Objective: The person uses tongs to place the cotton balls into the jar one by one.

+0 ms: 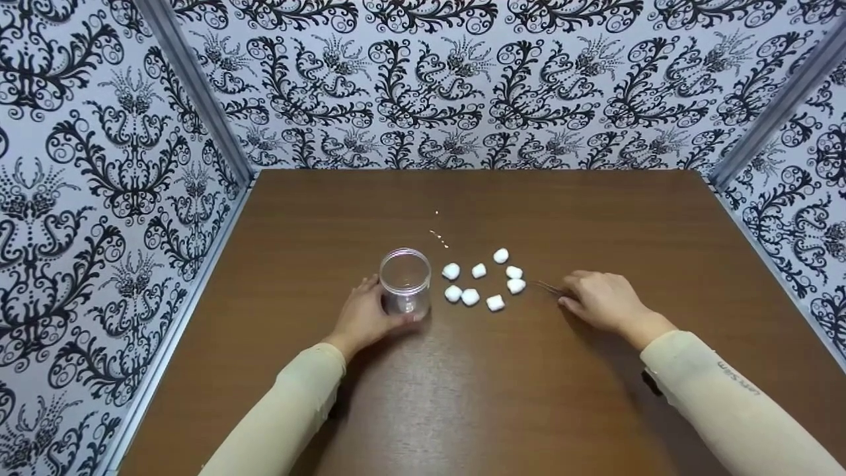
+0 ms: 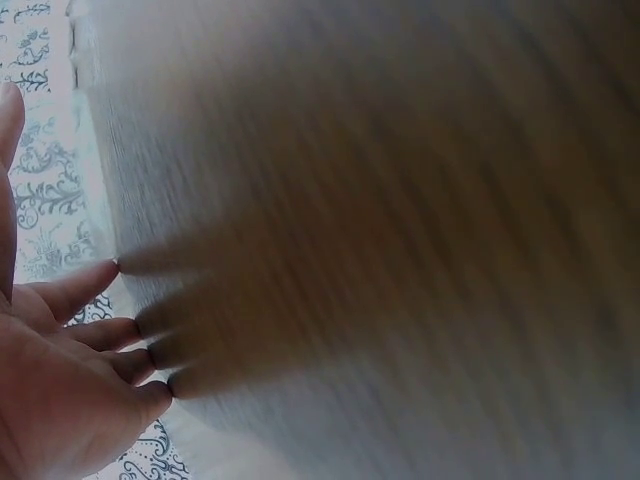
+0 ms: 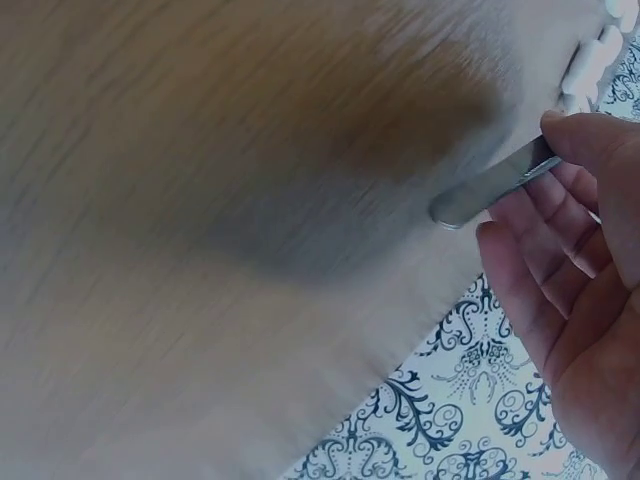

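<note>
A clear, wide-mouthed jar stands upright without a lid near the middle of the table. My left hand holds it low down, fingers on its left side and thumb across the front. In the left wrist view the fingertips of that hand reach the tabletop, and the jar is out of sight. Metal tweezers are pinched between thumb and fingers of my right hand. Their thin tips point left, close to several white cotton balls lying loosely between both hands.
The brown wooden table is bounded by patterned panels at the back and sides. A few tiny white specks show on the surface behind the jar.
</note>
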